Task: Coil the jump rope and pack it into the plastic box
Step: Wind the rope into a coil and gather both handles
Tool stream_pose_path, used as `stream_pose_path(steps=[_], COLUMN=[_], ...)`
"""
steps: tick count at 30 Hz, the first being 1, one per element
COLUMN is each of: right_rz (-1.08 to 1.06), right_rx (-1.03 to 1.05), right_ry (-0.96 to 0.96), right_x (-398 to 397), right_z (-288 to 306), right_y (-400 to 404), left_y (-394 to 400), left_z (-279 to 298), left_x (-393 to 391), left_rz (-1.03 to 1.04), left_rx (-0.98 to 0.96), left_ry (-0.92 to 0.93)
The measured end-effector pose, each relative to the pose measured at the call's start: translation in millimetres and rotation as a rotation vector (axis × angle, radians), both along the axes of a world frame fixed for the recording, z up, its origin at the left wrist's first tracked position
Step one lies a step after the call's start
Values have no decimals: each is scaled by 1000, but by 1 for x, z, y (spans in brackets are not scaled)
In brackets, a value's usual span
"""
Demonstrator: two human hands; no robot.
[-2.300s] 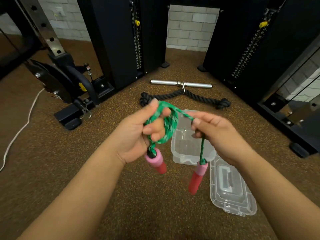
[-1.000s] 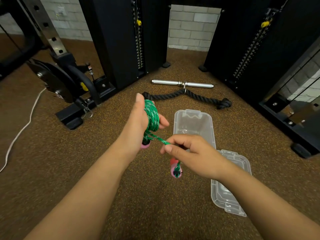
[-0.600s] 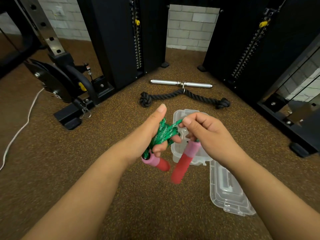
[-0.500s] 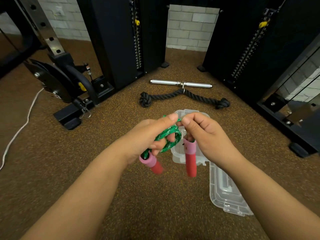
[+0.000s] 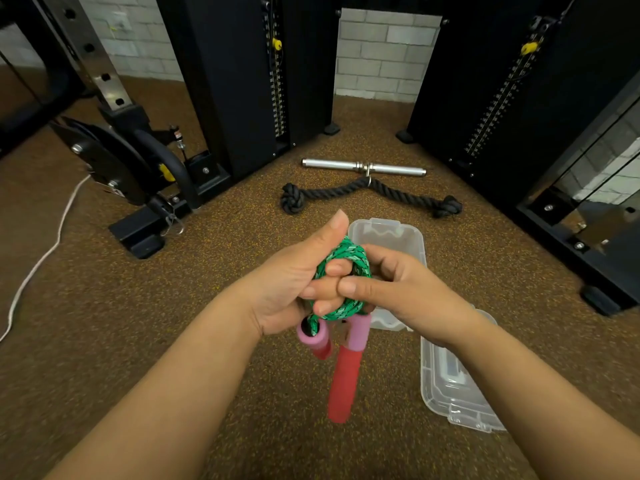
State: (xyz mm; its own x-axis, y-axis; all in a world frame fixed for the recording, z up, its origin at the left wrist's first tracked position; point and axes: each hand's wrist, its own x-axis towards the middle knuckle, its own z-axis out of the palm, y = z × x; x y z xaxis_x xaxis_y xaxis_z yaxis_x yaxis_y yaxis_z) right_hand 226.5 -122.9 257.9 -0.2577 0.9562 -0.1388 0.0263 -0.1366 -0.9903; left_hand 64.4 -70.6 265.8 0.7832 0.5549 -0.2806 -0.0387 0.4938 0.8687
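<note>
The green braided jump rope (image 5: pixel 349 258) is wound in a tight coil around the fingers of my left hand (image 5: pixel 294 289), which grips it with the thumb pointing up. My right hand (image 5: pixel 398 292) pinches the coil from the right, its fingers against my left fingers. Two pink-and-red handles hang below the hands: a short-looking one (image 5: pixel 313 339) on the left and a longer one (image 5: pixel 346 372) pointing down. The clear plastic box (image 5: pixel 388 233) lies open on the floor just beyond and under my hands. Its clear lid (image 5: pixel 453 393) lies on the floor to the right.
A black tricep rope (image 5: pixel 367 197) and a steel bar (image 5: pixel 363 167) lie on the brown rubber floor beyond the box. Black weight-machine towers (image 5: pixel 242 81) stand left and right. A machine foot (image 5: pixel 138 233) and a white cord (image 5: pixel 41 258) are on the left.
My hands wound the last loose length onto the coil, then came together. The second handle has swung in and now hangs straight down beside the first.
</note>
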Motion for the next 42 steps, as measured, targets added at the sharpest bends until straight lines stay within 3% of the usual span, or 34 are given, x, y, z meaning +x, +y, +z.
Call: stream_pose_path(steps=[4,8,11,15,21,28,37,42], right_rz=[-45,-141,-195,-188,-122,-139,-167,-164], right_rx=[18,100,97,75,90,65,162,65], right_ry=[-13,-282,-321,-212,-108,29,-224,-180], right_x=[4,2,-1,-3,-6,-2,2,-4], right_z=[3,-9,-16,-10,-10,-11,-20,-25], right_y=[1,3,4,6,6,0,2,1], left_y=[3,5,1,-1,-8,-6,5,15], left_z=[0,-1,1,4,10,13,13,14], left_x=[-8,-10,-2,2,9,10,4,-7], left_rz=[-47,64,185,351,355,430,589,741], left_rx=[134,188,238,174,243,39,41,44], left_ry=[-17,184,267,109,-38,-216,-231,-257])
